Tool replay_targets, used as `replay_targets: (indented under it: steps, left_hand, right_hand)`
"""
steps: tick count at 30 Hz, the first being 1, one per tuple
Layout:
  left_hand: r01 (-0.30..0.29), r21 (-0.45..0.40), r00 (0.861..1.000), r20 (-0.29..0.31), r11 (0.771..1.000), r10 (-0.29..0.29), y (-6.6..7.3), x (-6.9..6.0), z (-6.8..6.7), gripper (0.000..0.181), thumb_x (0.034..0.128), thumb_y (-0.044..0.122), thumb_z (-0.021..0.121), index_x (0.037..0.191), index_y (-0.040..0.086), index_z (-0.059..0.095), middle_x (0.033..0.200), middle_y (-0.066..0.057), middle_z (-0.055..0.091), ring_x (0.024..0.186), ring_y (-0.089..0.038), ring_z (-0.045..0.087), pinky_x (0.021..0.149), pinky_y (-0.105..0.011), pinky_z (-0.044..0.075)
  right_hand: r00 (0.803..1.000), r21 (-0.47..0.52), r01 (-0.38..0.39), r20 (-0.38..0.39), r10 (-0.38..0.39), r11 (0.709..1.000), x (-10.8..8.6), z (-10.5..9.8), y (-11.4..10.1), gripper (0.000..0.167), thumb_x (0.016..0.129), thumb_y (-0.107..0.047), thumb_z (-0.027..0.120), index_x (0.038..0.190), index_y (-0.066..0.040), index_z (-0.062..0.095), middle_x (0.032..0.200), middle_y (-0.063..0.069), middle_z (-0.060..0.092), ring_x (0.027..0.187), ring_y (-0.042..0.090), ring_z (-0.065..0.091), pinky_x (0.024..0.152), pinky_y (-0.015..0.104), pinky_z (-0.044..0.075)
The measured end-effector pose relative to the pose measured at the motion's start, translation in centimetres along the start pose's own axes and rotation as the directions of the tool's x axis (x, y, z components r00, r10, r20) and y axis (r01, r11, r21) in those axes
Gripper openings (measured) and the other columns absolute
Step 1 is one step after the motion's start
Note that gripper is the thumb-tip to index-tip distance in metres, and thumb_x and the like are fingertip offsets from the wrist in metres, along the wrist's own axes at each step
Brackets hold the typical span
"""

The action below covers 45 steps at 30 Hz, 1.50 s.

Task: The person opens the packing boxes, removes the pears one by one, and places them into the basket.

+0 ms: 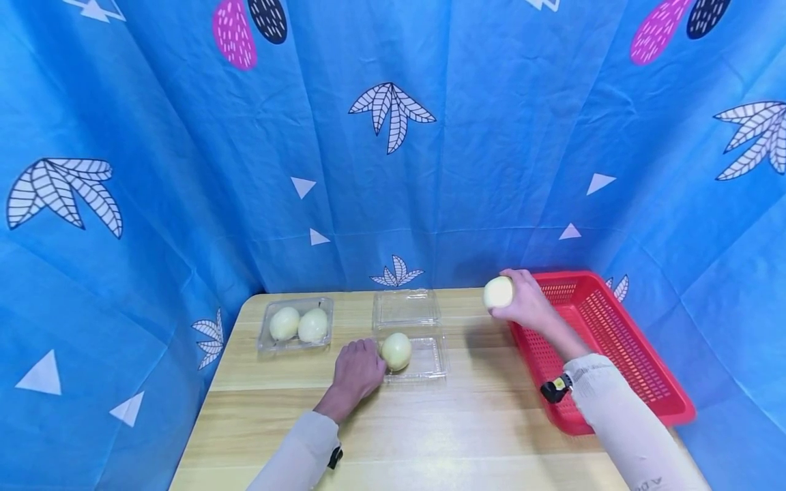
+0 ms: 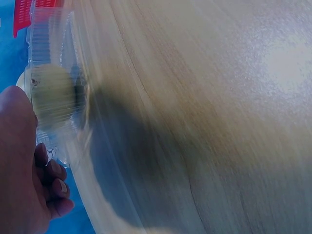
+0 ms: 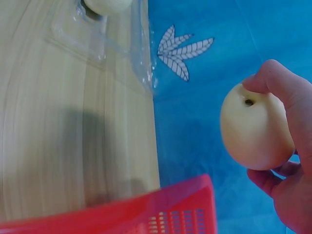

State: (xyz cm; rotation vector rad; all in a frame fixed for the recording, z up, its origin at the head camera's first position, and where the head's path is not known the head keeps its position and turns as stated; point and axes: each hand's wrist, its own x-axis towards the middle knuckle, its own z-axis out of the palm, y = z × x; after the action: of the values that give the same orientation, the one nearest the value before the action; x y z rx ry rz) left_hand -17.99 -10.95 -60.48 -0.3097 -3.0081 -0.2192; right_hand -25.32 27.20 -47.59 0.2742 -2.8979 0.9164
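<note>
My right hand (image 1: pixel 522 300) holds a pale yellow pear (image 1: pixel 499 292) in the air near the back left corner of the red basket. In the right wrist view the thumb lies on top of this pear (image 3: pixel 256 126), near its dark stem hollow, with fingers beneath. My left hand (image 1: pixel 359 368) grips the left end of an opened clear plastic box (image 1: pixel 430 356), fingers curled at its edge. One pear (image 1: pixel 396 351) sits in that box's left half, close to the left thumb. The box's lid (image 1: pixel 405 307) lies folded back toward the curtain.
A second clear box (image 1: pixel 267 341) with two pears (image 1: pixel 284 323) stands at the table's back left. The red basket (image 1: pixel 645 348) occupies the right side. A blue patterned curtain (image 1: pixel 393 204) hangs behind and beside the wooden table (image 1: pixel 442 429).
</note>
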Motion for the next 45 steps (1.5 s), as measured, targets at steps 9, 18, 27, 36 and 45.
replay_targets:
  steps: [9,18,27,36,45]
  left_hand:
    - [0.005,0.003,1.000,0.006,1.000,-0.005,0.1,-0.1,0.0,0.026,0.0981,0.030,0.046,0.084,0.009,0.050,0.076,-0.008,0.051,0.070,-0.024,0.048,0.069,-0.037,0.045]
    - [0.003,0.003,1.000,-0.016,1.000,-0.003,0.0,-0.1,0.3,0.025,0.0973,0.030,0.047,0.082,0.010,0.049,0.073,-0.006,0.050,0.067,-0.023,0.046,0.065,-0.035,0.043]
    - [0.013,-0.009,1.000,-0.002,1.000,-0.013,0.0,-0.2,0.4,0.025,0.0978,0.030,0.047,0.084,0.009,0.050,0.075,-0.007,0.051,0.069,-0.024,0.047,0.067,-0.036,0.044]
    - [0.020,-0.003,1.000,0.010,1.000,-0.020,0.0,-0.1,0.4,0.025,0.0979,0.030,0.046,0.084,0.010,0.050,0.075,-0.006,0.051,0.069,-0.023,0.047,0.067,-0.036,0.043]
    - [0.015,-0.005,1.000,0.005,1.000,-0.015,0.0,-0.1,0.3,0.025,0.0978,0.030,0.047,0.084,0.010,0.049,0.074,-0.005,0.049,0.068,-0.022,0.045,0.066,-0.034,0.042]
  right_hand:
    - [1.000,-0.011,-0.020,0.015,0.020,1.000,0.2,-0.7,2.3,0.084,0.070,-0.030,0.088,0.139,0.002,0.051,0.130,0.028,0.053,0.115,0.042,0.055,0.090,0.063,0.054]
    - [0.999,-0.020,-0.044,0.017,0.045,0.999,0.5,-1.8,4.4,0.085,0.072,-0.034,0.088,0.140,0.002,0.051,0.133,0.031,0.052,0.118,0.044,0.052,0.091,0.063,0.051]
    - [0.992,-0.017,-0.116,0.051,0.117,0.993,0.4,-2.5,7.0,0.085,0.077,-0.038,0.086,0.141,0.006,0.049,0.130,0.031,0.053,0.116,0.045,0.052,0.091,0.062,0.051]
    - [0.990,-0.003,-0.132,0.052,0.132,0.991,0.5,-2.2,9.3,0.086,0.077,-0.038,0.087,0.139,0.010,0.050,0.128,0.038,0.055,0.115,0.051,0.054,0.091,0.064,0.051]
    - [0.980,0.027,-0.188,0.067,0.185,0.982,0.6,-1.1,11.0,0.081,0.082,-0.041,0.084,0.139,0.008,0.054,0.123,0.034,0.063,0.105,0.042,0.061,0.079,0.039,0.050]
